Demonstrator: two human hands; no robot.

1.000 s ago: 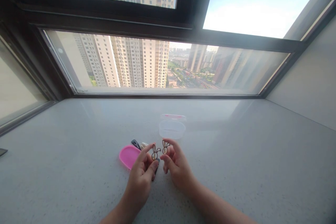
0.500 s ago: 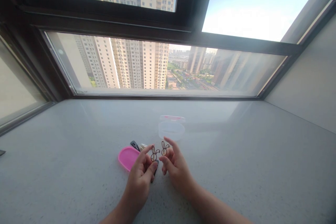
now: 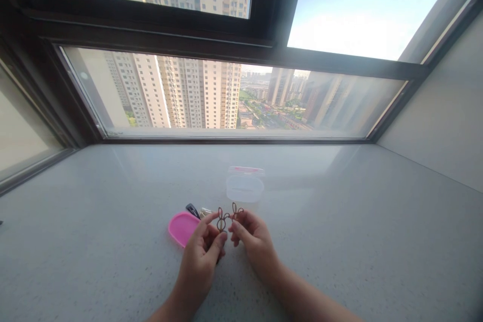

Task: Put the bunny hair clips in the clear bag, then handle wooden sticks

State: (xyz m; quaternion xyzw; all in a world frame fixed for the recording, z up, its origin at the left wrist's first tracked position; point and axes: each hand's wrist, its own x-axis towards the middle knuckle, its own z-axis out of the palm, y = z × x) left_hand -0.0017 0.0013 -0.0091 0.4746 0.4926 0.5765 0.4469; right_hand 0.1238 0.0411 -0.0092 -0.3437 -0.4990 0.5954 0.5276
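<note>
— Speckled tabletop (image 3: pixel 113 261), clear tub (image 3: pixel 245 187), pink lid (image 3: pixel 182 228). The hands?
— Left hand (image 3: pixel 202 256) and right hand (image 3: pixel 254 244) each pinch a rabbit clip (image 3: pixel 222 218) (image 3: pixel 236 210) just above the tabletop. Dark bits (image 3: pixel 193 209) behind are half hidden.

Grey speckled windowsill (image 3: pixel 358 241): pink lid (image 3: pixel 181 228), clear plastic box (image 3: pixel 245 187) and dark hair clips (image 3: pixel 194 209) lie on it.

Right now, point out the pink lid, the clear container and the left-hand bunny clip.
pink lid (image 3: pixel 181 228): head view, middle of its top face.
clear container (image 3: pixel 244 187): head view, front wall.
left-hand bunny clip (image 3: pixel 221 219): head view, wire loop above the left hand's fingertips.
</note>
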